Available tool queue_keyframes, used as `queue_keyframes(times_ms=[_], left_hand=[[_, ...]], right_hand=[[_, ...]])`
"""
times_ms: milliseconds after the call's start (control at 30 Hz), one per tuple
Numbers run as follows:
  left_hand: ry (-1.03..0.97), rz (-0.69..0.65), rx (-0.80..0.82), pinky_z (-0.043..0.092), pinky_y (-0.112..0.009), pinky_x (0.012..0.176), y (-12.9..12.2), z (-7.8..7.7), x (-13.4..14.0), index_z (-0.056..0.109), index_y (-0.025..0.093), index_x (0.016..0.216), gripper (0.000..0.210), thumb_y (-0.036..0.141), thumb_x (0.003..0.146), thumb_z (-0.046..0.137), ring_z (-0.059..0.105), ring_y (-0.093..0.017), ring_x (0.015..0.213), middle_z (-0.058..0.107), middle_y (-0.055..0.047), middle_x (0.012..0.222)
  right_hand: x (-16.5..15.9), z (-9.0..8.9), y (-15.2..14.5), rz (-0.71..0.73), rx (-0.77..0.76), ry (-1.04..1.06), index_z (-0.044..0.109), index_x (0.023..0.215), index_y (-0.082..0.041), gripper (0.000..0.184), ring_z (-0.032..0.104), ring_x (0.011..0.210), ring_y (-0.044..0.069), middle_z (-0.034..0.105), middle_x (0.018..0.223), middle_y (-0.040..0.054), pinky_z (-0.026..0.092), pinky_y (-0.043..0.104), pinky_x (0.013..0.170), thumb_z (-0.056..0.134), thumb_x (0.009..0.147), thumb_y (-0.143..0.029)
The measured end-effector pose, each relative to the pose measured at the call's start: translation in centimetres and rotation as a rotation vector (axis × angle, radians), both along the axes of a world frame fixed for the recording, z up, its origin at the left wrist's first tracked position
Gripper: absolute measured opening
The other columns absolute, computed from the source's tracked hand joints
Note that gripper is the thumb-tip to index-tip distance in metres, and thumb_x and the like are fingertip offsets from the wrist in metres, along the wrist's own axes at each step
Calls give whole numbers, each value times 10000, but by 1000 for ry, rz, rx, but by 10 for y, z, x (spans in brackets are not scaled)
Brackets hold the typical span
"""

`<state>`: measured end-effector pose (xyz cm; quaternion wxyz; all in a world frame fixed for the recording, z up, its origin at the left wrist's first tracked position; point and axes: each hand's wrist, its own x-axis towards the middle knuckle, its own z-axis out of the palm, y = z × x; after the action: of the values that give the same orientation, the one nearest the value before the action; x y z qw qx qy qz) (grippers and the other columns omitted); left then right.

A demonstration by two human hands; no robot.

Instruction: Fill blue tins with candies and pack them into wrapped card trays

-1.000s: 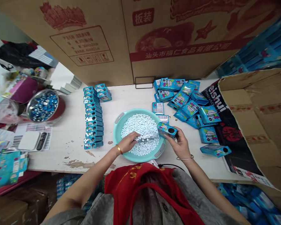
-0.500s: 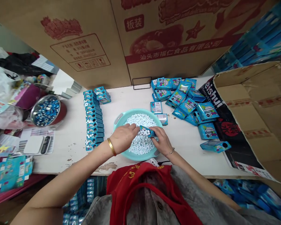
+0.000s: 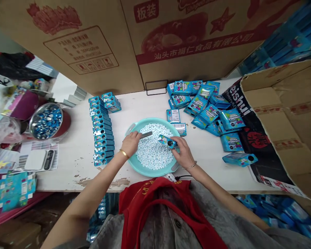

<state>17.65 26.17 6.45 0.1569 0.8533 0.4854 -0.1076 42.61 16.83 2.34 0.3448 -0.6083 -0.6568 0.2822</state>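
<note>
A light-blue plastic basin full of small white candies stands on the table in front of me. My left hand is closed on a narrow dark grey tool, perhaps a slim scoop, which points right over the candies. Over the basin's right part, my right hand grips a small blue candy box, tilted, with a dark round hole in its near face. White candies show at the box's left end. The fingertips behind the box are partly hidden.
At the left, a row of blue boxes stands near a steel bowl and a white scale. Blue boxes lie heaped at right, beside an open carton. Large cartons wall off the back.
My left hand has drawn back left from the box, and the grey tool now shows. My right hand has shifted slightly right and turned the box. The view has moved a little.
</note>
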Motion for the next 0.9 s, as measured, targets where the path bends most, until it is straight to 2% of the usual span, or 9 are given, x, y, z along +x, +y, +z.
queue_keyframes(times_ms=[100,167,267,400,500,567,733,833,900], left_hand=[[-10,46,-77,411,-442,934,-6,-56,3,503,154,1196,353,79,921,295,492,-265,1084,531,-129,1137],[-55,18,-116,408,-441,947,-19,-78,14,499,159,1208,354,83,921,306,485,-264,1098,535,-129,1164],[-139,-31,-194,413,-423,960,-44,-92,32,501,162,1218,375,62,896,338,501,-253,1085,554,-125,1176],[-253,-68,-294,432,-359,966,-67,-92,41,485,152,1232,415,45,835,429,523,-223,1105,562,-112,1208],[-329,-87,-345,435,-317,974,-69,-79,32,470,175,1225,392,83,844,457,529,-185,1124,567,-82,1214],[-417,-108,-355,440,-332,967,-64,-61,21,461,179,1219,344,139,877,452,534,-186,1114,570,-86,1200],[-583,-172,-268,442,-388,957,-42,8,2,470,162,1195,286,190,914,426,536,-216,1082,576,-121,1140],[-482,-209,-197,444,-380,963,-29,49,6,482,157,1187,288,158,904,429,535,-212,1084,577,-113,1135],[-327,-244,-148,458,-374,941,-22,71,17,498,157,1179,296,127,892,433,542,-215,1073,582,-102,1126]], right_hand=[[5,0,2,-49,13,32,494,1186,-220,373,525,1118,270,573,1158,105,433,454,983,474,814,-216],[9,1,3,-75,13,41,493,1176,-226,356,532,1107,272,574,1151,103,437,453,972,495,821,-244],[13,4,3,-115,31,54,495,1170,-229,341,540,1093,269,578,1142,100,447,442,952,518,833,-279],[15,7,3,-159,65,92,506,1164,-224,331,561,1051,253,589,1105,91,468,409,912,551,849,-316],[15,6,3,-194,64,107,512,1161,-220,339,574,1027,249,594,1095,90,474,407,901,568,851,-347],[15,2,3,-206,68,106,512,1166,-221,349,576,1026,253,594,1104,91,479,416,896,574,848,-353],[14,-5,3,-120,171,66,516,1178,-226,354,559,1052,270,590,1108,96,477,456,909,560,828,-253],[7,-4,3,-21,199,22,512,1196,-226,397,541,1074,277,583,1130,100,464,482,934,503,805,-159],[2,-2,2,22,211,11,510,1204,-219,427,537,1076,279,583,1132,104,467,486,937,485,789,-122]])
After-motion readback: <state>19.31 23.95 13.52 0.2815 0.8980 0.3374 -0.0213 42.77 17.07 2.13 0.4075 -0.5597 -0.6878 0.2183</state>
